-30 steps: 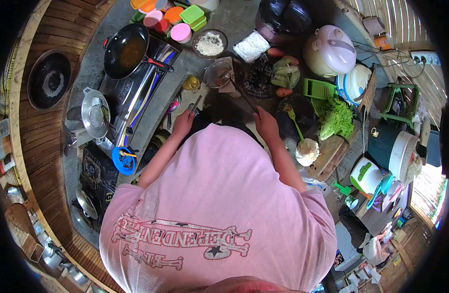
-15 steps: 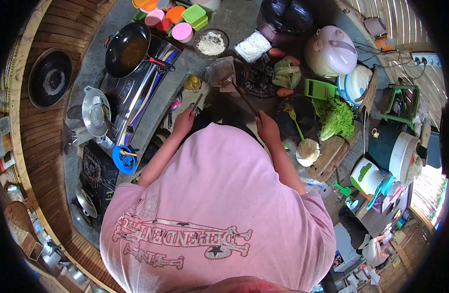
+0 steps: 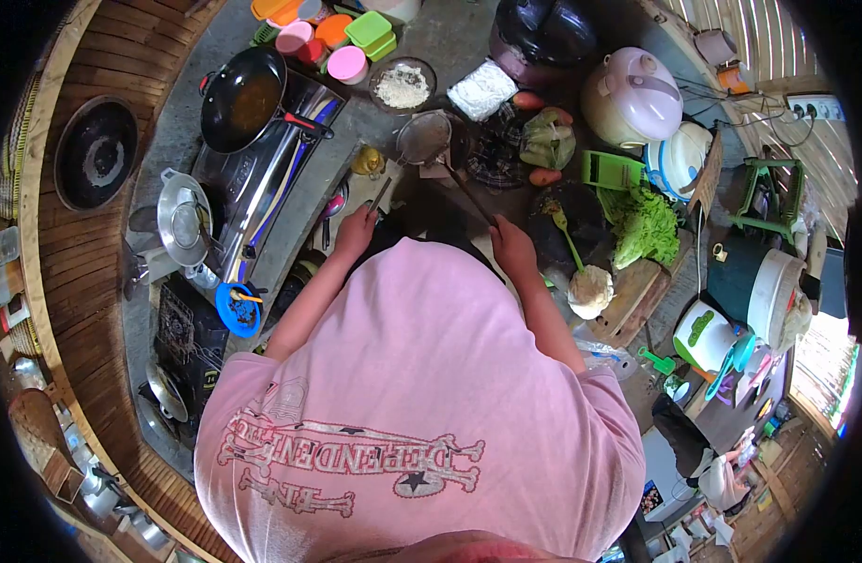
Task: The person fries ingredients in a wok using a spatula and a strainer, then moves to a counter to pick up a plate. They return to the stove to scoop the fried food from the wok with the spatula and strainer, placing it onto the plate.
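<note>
My left hand (image 3: 355,233) is closed around the handle of a knife (image 3: 382,191), its narrow grey blade pointing away from me. In my right hand (image 3: 512,246) is the long dark handle of a round strainer (image 3: 424,137). The strainer's head is held out in front of me, just short of a plate of white flour-like food (image 3: 403,85). A small glass of yellow liquid (image 3: 368,160) stands beyond the knife tip. Near my right hand sit a dark stone mortar (image 3: 553,220) with a green spoon (image 3: 567,233) and a cauliflower (image 3: 590,292).
To the left, a wok (image 3: 244,100) of oil sits on a gas stove (image 3: 252,178), beside a metal pot (image 3: 184,218) and a blue bowl (image 3: 238,309). A rice cooker (image 3: 632,98), lettuce (image 3: 646,228) and a wooden board (image 3: 628,302) lie to the right. Plastic containers (image 3: 348,65) stand at the back.
The strainer's head has shifted and tilted slightly, covering more of the pale sheet behind it. Both hands keep their grips, nearly still.
</note>
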Motion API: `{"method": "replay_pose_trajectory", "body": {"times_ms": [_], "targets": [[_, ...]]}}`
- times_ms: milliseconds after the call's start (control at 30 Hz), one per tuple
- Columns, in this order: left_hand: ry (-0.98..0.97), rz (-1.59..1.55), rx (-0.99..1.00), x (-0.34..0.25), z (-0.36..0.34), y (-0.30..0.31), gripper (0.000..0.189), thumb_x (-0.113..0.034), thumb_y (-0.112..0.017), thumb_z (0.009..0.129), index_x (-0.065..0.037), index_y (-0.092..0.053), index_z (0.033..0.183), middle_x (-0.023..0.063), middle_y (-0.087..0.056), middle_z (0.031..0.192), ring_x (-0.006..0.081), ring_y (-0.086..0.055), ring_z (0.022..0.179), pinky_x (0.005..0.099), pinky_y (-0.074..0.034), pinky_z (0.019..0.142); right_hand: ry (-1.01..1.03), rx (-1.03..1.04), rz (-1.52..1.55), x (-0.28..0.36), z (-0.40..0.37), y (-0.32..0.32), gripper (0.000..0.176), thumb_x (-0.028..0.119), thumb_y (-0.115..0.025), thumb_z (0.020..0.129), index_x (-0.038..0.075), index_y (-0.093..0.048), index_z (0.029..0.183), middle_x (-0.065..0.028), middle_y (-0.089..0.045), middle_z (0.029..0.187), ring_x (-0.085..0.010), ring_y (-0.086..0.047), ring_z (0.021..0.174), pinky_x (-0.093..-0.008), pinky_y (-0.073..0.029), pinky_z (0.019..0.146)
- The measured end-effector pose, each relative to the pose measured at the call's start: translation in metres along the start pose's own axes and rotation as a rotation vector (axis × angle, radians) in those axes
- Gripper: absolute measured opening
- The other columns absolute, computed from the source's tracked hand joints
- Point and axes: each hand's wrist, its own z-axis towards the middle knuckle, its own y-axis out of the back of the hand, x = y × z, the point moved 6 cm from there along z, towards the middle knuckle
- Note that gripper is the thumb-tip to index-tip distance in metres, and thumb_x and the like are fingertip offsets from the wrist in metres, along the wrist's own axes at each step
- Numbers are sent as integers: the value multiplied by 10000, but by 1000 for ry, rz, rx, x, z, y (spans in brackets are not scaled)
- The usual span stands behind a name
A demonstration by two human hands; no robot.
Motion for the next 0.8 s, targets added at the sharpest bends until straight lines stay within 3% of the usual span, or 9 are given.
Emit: {"method": "replay_pose_trajectory", "body": {"times_ms": [367, 800], "targets": [[5, 21, 43, -5, 1, 3, 259, -276, -540, 982, -21, -578, 966, 263, -647, 822, 473, -628, 820, 568, -467, 707, 25, -54, 28, 7, 10, 2, 354, 255, -553, 970, 7, -601, 1218, -240, -682, 1029, -403, -662, 943, -493, -524, 817], [-43, 62, -34, 2, 7, 9, 260, -289, -548, 981, -33, -556, 937, 251, -642, 781, 472, -628, 785, 570, -465, 673, 14, -50, 21, 2, 5, 18, 334, 241, -560, 967, 7, -610, 1200, -233, -682, 1026, -412, -658, 935, -495, -524, 807]]}}
